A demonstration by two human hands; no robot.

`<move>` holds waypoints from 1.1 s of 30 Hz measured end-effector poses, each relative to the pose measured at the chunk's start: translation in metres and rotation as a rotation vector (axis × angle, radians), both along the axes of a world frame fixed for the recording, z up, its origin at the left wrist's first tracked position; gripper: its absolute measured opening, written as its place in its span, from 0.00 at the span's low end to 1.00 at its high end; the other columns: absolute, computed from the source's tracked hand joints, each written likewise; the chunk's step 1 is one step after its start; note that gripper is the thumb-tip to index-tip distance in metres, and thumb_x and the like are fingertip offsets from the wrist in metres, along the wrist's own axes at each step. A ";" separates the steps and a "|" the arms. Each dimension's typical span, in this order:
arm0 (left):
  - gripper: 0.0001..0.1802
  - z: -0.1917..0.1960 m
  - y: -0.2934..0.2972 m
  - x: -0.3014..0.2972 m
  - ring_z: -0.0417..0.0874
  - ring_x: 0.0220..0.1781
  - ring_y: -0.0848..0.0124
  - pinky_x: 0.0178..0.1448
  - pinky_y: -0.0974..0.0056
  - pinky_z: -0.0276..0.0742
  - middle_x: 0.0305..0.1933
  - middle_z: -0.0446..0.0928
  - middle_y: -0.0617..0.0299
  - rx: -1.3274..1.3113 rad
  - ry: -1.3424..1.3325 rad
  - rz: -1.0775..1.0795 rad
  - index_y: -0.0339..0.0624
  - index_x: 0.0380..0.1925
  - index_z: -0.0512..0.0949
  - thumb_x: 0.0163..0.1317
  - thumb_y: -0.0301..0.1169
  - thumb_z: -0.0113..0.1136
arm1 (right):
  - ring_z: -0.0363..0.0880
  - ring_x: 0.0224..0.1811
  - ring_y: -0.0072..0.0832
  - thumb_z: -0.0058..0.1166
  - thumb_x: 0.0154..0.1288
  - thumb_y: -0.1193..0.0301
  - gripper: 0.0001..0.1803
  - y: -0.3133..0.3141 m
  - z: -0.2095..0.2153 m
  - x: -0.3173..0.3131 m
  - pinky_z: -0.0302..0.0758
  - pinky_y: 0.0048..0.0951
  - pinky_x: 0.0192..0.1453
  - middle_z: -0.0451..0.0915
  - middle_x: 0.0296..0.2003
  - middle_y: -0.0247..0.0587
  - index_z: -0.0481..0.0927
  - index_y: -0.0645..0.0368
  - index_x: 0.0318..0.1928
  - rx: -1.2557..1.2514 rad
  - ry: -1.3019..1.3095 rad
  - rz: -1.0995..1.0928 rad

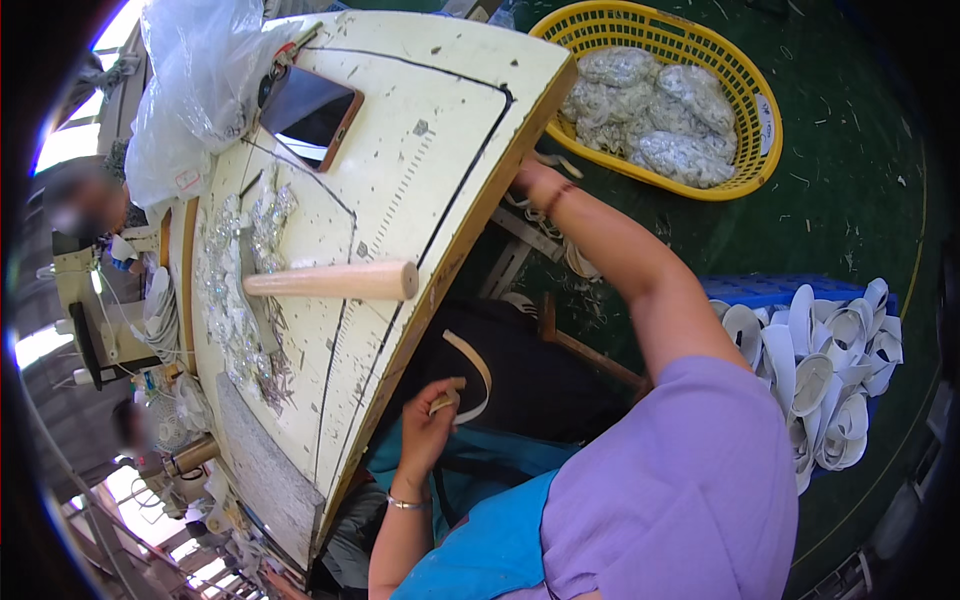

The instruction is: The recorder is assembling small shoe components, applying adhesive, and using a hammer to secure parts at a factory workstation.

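Note:
My left hand (428, 425) is closed around one end of a narrow cream strap (480, 365), beside the table's near edge. The strap's other end curls up and away above my lap. My right hand (530, 178) is stretched out to the table's far right edge, where its fingers are hidden by the wooden rim. Pale strips (577, 262) hang just below that hand. On the white tabletop (420, 190) lies a hammer with a round wooden handle (340, 281), its grey head among glittery, stone-covered pieces (225, 270).
A phone (312, 117) and a clear plastic bag (195, 90) lie at the table's far end. On the green floor stand a yellow basket (745, 180) of bagged pieces and a blue crate (765, 288) with white curled parts (815, 380). People sit beyond the table.

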State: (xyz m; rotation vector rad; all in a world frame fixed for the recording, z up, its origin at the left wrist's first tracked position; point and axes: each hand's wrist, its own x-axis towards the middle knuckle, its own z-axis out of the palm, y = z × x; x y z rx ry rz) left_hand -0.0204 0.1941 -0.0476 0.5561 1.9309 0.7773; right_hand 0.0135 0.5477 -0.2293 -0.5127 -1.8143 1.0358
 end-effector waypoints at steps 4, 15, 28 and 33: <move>0.11 0.001 -0.009 0.004 0.69 0.22 0.85 0.25 0.78 0.65 0.25 0.73 0.72 -0.017 0.004 0.010 0.39 0.43 0.78 0.59 0.25 0.54 | 0.78 0.34 0.46 0.49 0.61 0.65 0.12 0.013 0.004 -0.010 0.74 0.40 0.35 0.79 0.33 0.49 0.76 0.59 0.39 -0.013 -0.012 0.018; 0.14 0.000 -0.003 0.012 0.68 0.22 0.84 0.28 0.78 0.66 0.23 0.71 0.72 -0.066 -0.027 -0.061 0.38 0.44 0.77 0.58 0.22 0.51 | 0.78 0.34 0.43 0.49 0.61 0.64 0.13 0.022 0.018 -0.012 0.74 0.39 0.36 0.79 0.33 0.48 0.76 0.60 0.39 -0.093 -0.065 0.069; 0.16 -0.007 -0.006 0.013 0.70 0.25 0.84 0.29 0.77 0.67 0.27 0.74 0.70 -0.052 -0.063 -0.132 0.38 0.46 0.76 0.56 0.19 0.50 | 0.79 0.34 0.41 0.50 0.61 0.64 0.13 -0.004 0.019 0.004 0.74 0.38 0.37 0.80 0.34 0.46 0.77 0.60 0.40 -0.227 -0.162 0.158; 0.17 -0.007 -0.004 0.013 0.70 0.26 0.84 0.30 0.77 0.67 0.29 0.75 0.70 -0.068 -0.064 -0.122 0.38 0.46 0.76 0.56 0.19 0.50 | 0.79 0.34 0.39 0.51 0.61 0.64 0.13 -0.017 0.019 0.012 0.74 0.37 0.37 0.80 0.34 0.46 0.77 0.60 0.40 -0.276 -0.201 0.190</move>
